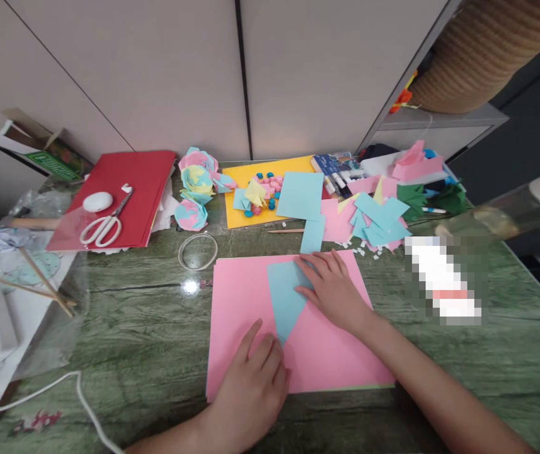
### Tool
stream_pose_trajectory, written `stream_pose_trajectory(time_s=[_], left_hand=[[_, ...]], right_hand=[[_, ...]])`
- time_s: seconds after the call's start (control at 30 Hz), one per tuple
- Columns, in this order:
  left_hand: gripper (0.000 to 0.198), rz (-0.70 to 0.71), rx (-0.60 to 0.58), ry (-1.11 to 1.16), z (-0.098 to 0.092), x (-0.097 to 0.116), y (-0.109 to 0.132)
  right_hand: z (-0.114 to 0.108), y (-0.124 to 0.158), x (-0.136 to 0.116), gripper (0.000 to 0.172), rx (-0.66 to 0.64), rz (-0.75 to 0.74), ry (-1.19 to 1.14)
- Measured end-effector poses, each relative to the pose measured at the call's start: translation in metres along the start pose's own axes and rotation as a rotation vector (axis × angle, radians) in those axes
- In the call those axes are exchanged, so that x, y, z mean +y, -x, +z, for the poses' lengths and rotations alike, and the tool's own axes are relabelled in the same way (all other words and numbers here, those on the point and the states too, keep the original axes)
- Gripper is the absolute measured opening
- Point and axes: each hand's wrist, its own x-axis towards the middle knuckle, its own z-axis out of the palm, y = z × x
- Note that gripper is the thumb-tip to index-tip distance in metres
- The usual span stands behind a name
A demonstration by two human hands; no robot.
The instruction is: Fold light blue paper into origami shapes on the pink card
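Note:
A light blue folded paper (pixel 285 297) lies on a large pink sheet (pixel 326 353) on the green table. My right hand (pixel 333 290) lies flat on the blue paper's upper right part, fingers stretched out and pressing it down. My left hand (pixel 253 384) rests on the pink sheet with its fingertips at the blue paper's lower point, fingers extended and close together. Neither hand grips anything.
White scissors (pixel 104 227) and a white oval object (pixel 97 201) lie on red paper (pixel 123 189) at the left. Paper flowers (pixel 196 183), a yellow sheet (pixel 260 189) with small pieces, blue and pink paper scraps (pixel 376 221), a tape ring (pixel 197 251) and markers (pixel 340 180) lie behind. A white cable (pixel 85 403) trails at front left.

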Motion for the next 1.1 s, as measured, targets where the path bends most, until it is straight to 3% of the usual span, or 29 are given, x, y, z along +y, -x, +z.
stream_pose_trajectory(time_s=[0.2, 0.33, 0.53, 0.67, 0.8, 1.1], left_hand=[[0.01, -0.04, -0.051, 0.042, -0.003, 0.0, -0.003], [0.007, -0.029, -0.055, 0.042, -0.004, 0.001, -0.002], [0.011, -0.008, -0.087, 0.016, -0.005, 0.001, -0.001], [0.022, -0.008, -0.118, -0.012, -0.004, 0.001, -0.001], [0.019, -0.01, -0.114, -0.005, -0.003, 0.0, 0.0], [0.021, -0.019, -0.109, 0.005, -0.003, 0.0, -0.002]], right_hand=[[0.002, 0.001, 0.002, 0.047, 0.059, 0.003, -0.022], [-0.003, 0.005, -0.002, 0.034, 0.084, 0.032, -0.048], [-0.015, 0.027, -0.037, 0.029, -0.086, -0.022, -0.217], [-0.012, 0.038, -0.051, 0.029, -0.122, -0.028, -0.264], [-0.01, 0.037, -0.042, 0.025, -0.097, 0.013, -0.242], [-0.012, 0.022, 0.004, 0.028, 0.03, 0.129, -0.077]])
